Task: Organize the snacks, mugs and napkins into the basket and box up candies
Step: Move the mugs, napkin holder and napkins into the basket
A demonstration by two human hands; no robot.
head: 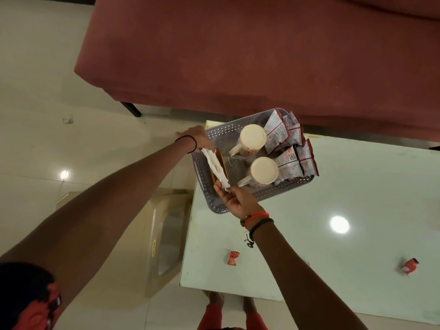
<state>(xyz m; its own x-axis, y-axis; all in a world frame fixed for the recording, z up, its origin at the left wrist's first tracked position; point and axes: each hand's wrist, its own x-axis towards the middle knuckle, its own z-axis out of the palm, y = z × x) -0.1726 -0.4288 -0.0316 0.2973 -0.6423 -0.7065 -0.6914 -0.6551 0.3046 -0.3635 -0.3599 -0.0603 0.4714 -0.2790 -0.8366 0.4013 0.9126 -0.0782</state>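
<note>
You are overlooking a cream floor [47, 79], reddish sofa [238, 55] standing beyond the pale green surface [357, 186], beige stool [164, 225] sitting beside it, lamp glare glinting on floor and surface.

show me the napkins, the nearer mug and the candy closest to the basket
napkins [217, 166]: head view, middle of the white stack
nearer mug [264, 171]: head view, its cream top face
candy [233, 258]: head view, centre of the red wrapper

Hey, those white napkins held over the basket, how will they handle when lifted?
Probably floppy: the napkins sag and crumple between the left hand and right hand. Likely very light, since pinches at each end carry them. They may snag on the basket wall if dragged.
</note>
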